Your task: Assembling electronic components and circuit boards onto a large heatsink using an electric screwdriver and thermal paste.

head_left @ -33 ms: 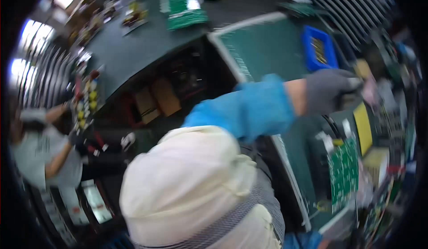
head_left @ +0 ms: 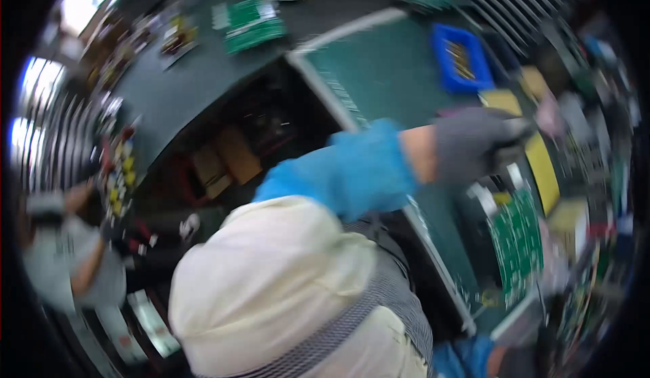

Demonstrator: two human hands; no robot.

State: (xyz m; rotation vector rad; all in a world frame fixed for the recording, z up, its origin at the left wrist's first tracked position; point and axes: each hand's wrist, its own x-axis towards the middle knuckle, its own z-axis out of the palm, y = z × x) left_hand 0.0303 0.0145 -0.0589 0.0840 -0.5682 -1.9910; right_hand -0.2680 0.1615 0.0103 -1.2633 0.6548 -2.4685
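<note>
My left hand (head_left: 474, 144), in a grey glove below a blue sleeve, reaches over the green-topped bench (head_left: 365, 73). Motion smears its fingers, so I cannot make out their grip or whether they hold anything. A yellow strip (head_left: 542, 171) lies just beyond the fingertips, and a green circuit board panel (head_left: 518, 242) is below them in the picture. At the lower edge my right hand (head_left: 520, 362), in a dark glove, shows only in part near the panel's lower end. Its fingers are hidden in shadow and blur.
A blue bin (head_left: 462, 58) of brass-coloured pieces stands on the bench. Another green board stack (head_left: 252, 26) lies on the dark table (head_left: 196, 73). Mixed parts crowd the right side. At far left another person (head_left: 74, 256) handles small yellow and red parts.
The whole view has shifted slightly, so most things sit further left. My left hand has moved away from the blue bin, toward the green circuit board panel. More of my right hand shows.
</note>
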